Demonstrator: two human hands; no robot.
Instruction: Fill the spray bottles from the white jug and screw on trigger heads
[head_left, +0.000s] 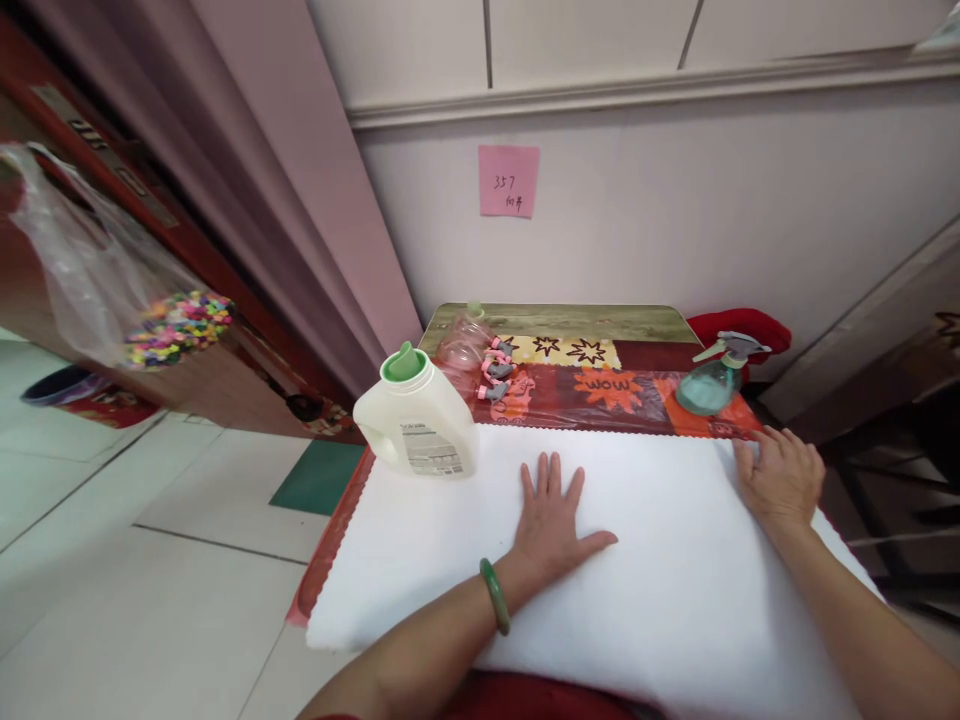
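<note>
A white cloth with a scalloped edge lies spread over the table. My left hand, a green bangle at its wrist, rests flat on the middle of it with fingers spread. My right hand lies over the far right corner of the cloth, its fingers stretched past the edge; the corner beneath is hidden. Left of my left hand, a cream jug with a green spout stands upright on the cloth. Just beyond the right corner is a spray bottle with bluish-green liquid.
Along the table's back are a clear pinkish bottle, small pink-and-grey pieces and a patterned red table cover. A pink note is stuck to the wall. At left, a plastic bag of colourful bits hangs by a door.
</note>
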